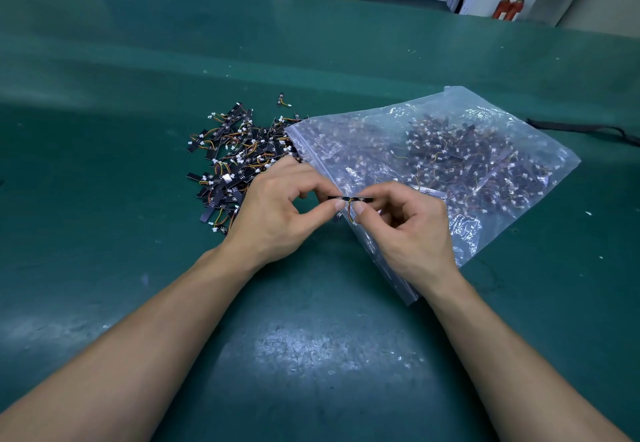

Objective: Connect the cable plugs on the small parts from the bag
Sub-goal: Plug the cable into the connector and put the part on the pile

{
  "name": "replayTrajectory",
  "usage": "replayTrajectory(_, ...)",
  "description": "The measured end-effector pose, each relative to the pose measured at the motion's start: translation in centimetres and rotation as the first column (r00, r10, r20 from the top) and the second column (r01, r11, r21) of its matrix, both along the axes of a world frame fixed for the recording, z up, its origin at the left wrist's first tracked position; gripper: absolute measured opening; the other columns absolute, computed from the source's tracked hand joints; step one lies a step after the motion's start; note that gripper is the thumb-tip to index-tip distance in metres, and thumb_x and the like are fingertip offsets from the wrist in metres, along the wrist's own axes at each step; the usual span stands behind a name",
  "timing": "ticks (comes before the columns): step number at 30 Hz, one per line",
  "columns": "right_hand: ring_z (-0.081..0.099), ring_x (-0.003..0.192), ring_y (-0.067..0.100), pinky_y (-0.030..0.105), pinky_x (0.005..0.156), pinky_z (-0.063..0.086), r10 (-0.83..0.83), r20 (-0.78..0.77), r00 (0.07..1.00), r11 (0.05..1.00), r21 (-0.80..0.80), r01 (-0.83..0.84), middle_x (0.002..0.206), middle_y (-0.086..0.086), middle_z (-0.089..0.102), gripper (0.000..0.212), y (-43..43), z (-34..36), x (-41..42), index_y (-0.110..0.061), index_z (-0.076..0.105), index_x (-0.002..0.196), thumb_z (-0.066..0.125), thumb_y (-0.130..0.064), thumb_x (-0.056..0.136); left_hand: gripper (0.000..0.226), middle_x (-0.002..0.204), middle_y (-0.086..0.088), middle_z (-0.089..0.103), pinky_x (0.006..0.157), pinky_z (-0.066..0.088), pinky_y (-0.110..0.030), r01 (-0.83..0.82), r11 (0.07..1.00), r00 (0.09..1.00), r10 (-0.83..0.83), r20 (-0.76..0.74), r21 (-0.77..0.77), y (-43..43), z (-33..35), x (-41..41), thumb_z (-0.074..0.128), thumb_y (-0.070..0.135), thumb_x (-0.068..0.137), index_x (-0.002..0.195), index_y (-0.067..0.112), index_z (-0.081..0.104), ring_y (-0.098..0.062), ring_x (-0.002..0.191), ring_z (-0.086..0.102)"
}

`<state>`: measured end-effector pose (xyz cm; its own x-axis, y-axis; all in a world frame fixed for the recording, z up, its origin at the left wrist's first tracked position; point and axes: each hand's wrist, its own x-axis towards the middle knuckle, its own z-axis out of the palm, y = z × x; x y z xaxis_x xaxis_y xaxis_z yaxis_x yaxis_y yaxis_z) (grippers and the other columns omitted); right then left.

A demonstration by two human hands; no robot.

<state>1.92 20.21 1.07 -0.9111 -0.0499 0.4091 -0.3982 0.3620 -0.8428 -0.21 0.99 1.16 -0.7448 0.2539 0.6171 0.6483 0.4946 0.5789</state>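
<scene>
Our left hand (pixel 273 213) and right hand (pixel 408 230) meet thumb to thumb, each pinching one end of a small black part (pixel 360 199) between thumb and forefinger, the other fingers curled, while its short orange cable (pixel 350 213) loops down between our thumbs. Just behind and under the right hand lies the clear bag (pixel 450 164), well filled with the same parts. To its left, a loose pile (pixel 235 154) of them lies on the green surface (pixel 311 355) behind our left hand.
</scene>
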Motion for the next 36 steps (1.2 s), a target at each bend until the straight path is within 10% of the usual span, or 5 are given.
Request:
replayTrajectory(10,0.047,0.048,0.002,0.009,0.051,0.033,0.008,-0.065,0.998,0.997,0.075,-0.003,0.069,-0.014,0.069,0.009,0.36,-0.25,-0.35,-0.024,0.076,0.087,0.074,-0.015,0.088,0.005,0.078,0.014,0.067,0.071,0.043,-0.026,0.009,1.0,1.0,-0.009,0.016,0.014,-0.02,-0.23,-0.02,0.08,0.017,0.083,0.084,0.017,0.075,-0.01,0.077,0.053)
replayTrajectory(36,0.051,0.049,0.015,0.015,0.049,0.037,0.004,0.005,1.0,0.999,0.045,-0.005,0.068,-0.007,0.071,0.009,0.1,-0.32,-0.29,-0.032,0.073,0.083,0.072,-0.024,0.086,0.006,0.076,0.012,0.067,0.07,0.044,-0.027,-0.006,1.0,1.0,0.006,-0.003,-0.029,-0.41,0.01,0.0,0.079,0.019,0.084,0.08,0.017,0.075,-0.013,0.076,0.053)
